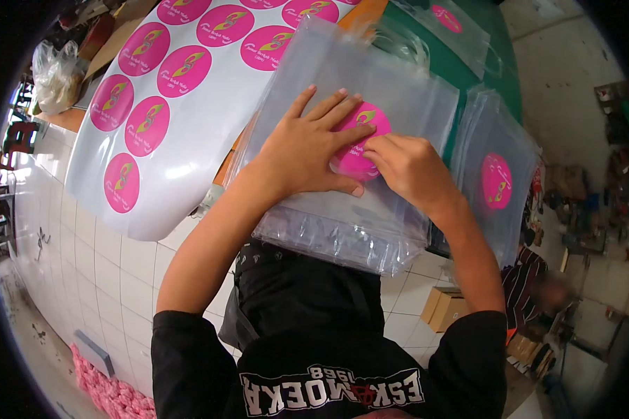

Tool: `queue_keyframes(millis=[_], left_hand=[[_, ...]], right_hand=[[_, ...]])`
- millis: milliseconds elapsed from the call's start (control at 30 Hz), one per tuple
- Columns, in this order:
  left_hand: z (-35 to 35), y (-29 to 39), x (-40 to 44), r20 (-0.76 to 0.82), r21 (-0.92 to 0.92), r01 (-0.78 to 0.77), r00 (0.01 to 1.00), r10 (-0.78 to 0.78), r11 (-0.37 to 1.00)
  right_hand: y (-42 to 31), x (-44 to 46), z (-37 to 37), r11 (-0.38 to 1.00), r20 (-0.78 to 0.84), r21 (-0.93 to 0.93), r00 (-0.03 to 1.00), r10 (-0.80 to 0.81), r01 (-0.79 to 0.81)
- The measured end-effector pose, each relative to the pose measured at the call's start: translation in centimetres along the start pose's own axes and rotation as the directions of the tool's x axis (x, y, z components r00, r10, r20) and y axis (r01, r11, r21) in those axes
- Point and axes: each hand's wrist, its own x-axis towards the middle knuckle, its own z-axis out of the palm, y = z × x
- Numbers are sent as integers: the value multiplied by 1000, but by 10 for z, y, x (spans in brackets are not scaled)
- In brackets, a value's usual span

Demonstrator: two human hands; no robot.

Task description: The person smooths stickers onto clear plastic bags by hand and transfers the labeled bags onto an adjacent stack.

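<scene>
The left hand lay palm down on a stack of clear plastic bags, its fingers spread and its thumb set well apart, pointing toward the right. Its index finger crossed the face of a round pink sticker, which sat near the middle of the uppermost bag and bore a green-and-yellow leaf emblem with white lettering. The right hand had its fingers bunched together, the tips touching the sticker at its right side, close to the left index finger; whether they pinched an edge or only pressed could not be told.

Clear loop handles lay at the far end of the stack. To the right was a second pile of clear bags, with a matching pink sticker on its top bag. Another clear bag, also with a pink sticker, lay farther off on the green covering of the bench. To the left, a white sheet carried rows of the same round stickers, its near end curving out above the tiled floor. A cardboard box stood on the floor to the right, near a person in a striped shirt.
</scene>
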Motion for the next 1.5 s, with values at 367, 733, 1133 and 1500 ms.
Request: queue_keyframes(millis=[367, 733, 1133, 1500], left_hand=[[-1, -1, 0, 9, -2, 5, 1000, -5, 1000], [2, -1, 1, -6, 4, 2, 1000, -2, 1000], [0, -1, 1, -3, -3, 6, 1000, -6, 1000], [-2, 0, 3, 17, 13, -8, 1000, 8, 1000]], right_hand=[[2, 2, 2, 923, 133, -295, 967, -216, 247], [1, -12, -2, 896, 135, -316, 949, -285, 313], [-6, -4, 8, 886, 101, -397, 970, -219, 241], [-5, -15, 5, 910, 49, -351, 974, -219, 222]])
